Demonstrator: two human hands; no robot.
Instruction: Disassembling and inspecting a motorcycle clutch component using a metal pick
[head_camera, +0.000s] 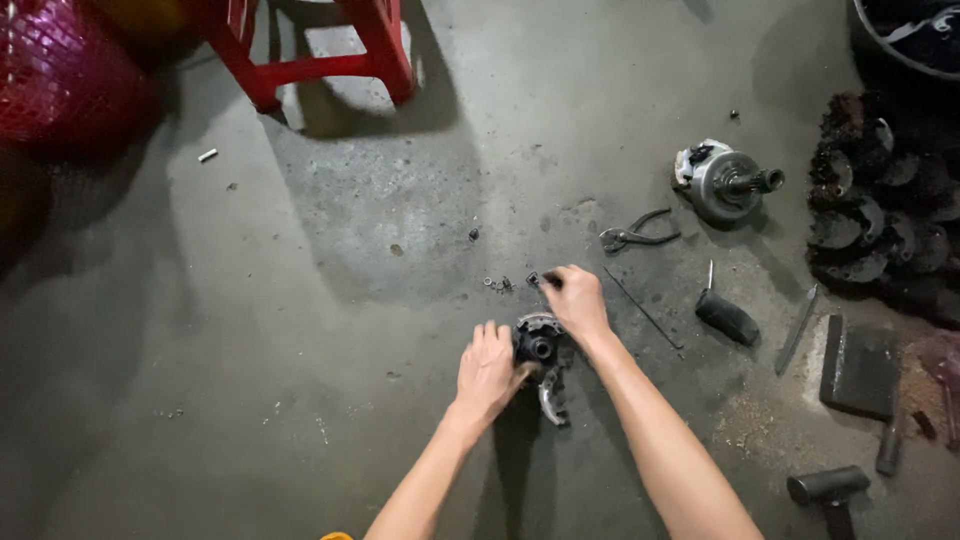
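grey floor (350, 400) open left of hands (487, 375)

- The round dark metal part (540, 348) is partly covered by both hands.
- The red plastic stool (320, 50) is cut off by the top edge.
- What the right hand (577, 300) pinches cannot be told.

Two bare forearms are seen, with no sleeves, gloves, watch or rings worn. The left hand (487, 375) and the right hand (577, 303) are uncovered. A small orange edge of clothing (337, 536) is glimpsed at the bottom.
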